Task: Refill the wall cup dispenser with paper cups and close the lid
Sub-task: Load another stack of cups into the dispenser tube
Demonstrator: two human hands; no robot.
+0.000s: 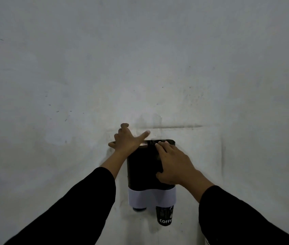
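Note:
A dark wall cup dispenser [142, 168] with a white lower band [150, 197] hangs on the wall. A black paper cup [165, 216] printed "COFFEE" sticks out of its right bottom opening; a small blue part [139, 209] shows at the left opening. My left hand [126, 140] is spread flat at the dispenser's top left corner, thumb over the lid [168, 142]. My right hand [172, 163] lies on the dispenser's front right, fingertips at the lid's edge and thumb pressed on the dark front. Neither hand holds a cup.
A plain, scuffed grey wall [140, 68] fills the view around the dispenser. Black sleeves cover both forearms, reaching in from the bottom corners. A small white-labelled object [208, 242] shows at the bottom edge by the right sleeve.

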